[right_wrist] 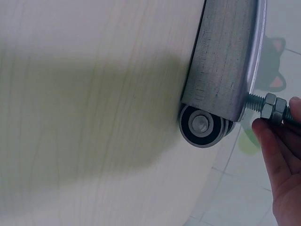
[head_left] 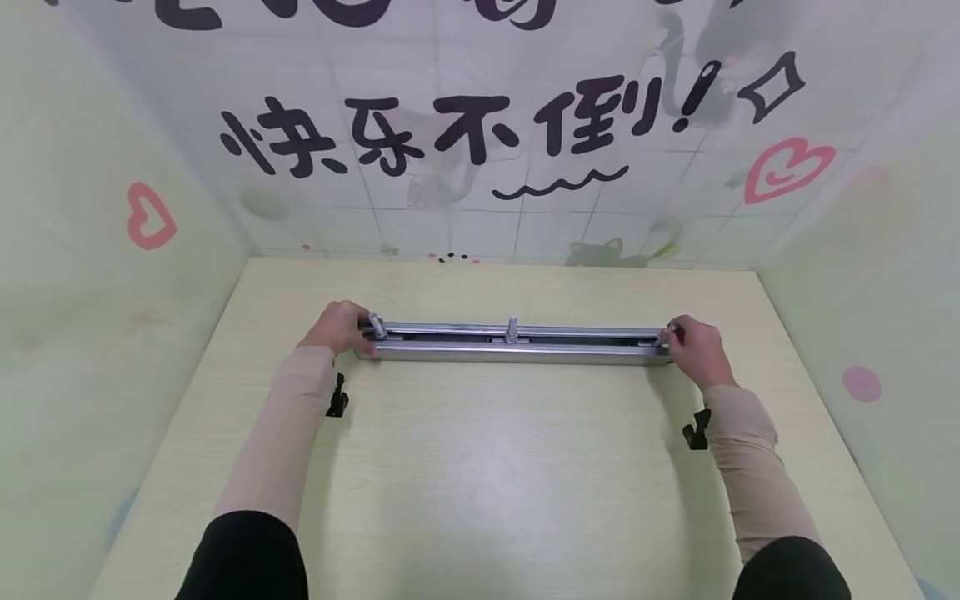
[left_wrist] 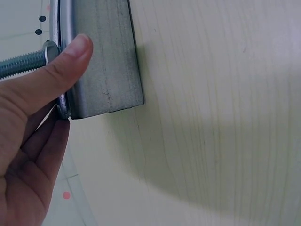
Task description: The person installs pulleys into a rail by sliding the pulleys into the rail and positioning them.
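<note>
A long silver slotted metal rail (head_left: 517,355) lies crosswise on the table, its slot facing up. My left hand (head_left: 339,327) grips its left end; in the left wrist view the thumb presses the rail's side (left_wrist: 106,61), close to an upright threaded bolt (left_wrist: 23,64). At the other end my right hand (head_left: 699,352) pinches a bolt with two hex nuts (right_wrist: 269,107) that sticks out of the slot. A bearing wheel (right_wrist: 201,125) pokes from that end of the rail. Another bolt (head_left: 512,330) stands at mid-rail.
The pale wood-grain table (head_left: 495,475) extends in front of and behind the rail. A printed white sheet (head_left: 465,192) rises at the back, with pale green side walls (head_left: 90,317). Black strap ends (head_left: 698,430) hang at both wrists.
</note>
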Available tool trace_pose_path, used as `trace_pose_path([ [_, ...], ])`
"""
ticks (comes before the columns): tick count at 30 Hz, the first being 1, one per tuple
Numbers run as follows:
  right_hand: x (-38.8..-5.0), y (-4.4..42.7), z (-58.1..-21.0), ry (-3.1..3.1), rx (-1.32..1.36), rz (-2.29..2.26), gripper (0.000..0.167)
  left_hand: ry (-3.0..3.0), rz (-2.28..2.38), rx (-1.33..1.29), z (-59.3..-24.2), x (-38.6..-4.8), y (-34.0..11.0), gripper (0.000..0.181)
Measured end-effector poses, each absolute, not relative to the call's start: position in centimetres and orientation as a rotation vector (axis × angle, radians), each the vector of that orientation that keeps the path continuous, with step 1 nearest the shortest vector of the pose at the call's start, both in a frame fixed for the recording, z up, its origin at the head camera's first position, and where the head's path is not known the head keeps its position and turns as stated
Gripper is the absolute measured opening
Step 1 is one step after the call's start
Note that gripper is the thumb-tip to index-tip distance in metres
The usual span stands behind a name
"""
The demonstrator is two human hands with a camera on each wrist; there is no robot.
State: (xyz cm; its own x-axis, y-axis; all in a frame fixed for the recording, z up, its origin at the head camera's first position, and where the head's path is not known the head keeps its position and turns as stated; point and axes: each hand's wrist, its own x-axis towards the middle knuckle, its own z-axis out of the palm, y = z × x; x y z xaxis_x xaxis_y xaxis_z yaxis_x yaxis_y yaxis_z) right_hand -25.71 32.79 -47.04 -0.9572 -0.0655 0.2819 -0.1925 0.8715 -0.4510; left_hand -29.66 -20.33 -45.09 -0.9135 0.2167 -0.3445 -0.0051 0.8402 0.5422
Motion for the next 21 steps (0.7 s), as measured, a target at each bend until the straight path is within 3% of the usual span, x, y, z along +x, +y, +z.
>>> trace_pose_path([
  [21,-26.4,31.3,-45.8,-2.949,0.293,0.716,0.014,2.636,0.754,0.175,-44.9,-29.6,-20.2,0.041],
])
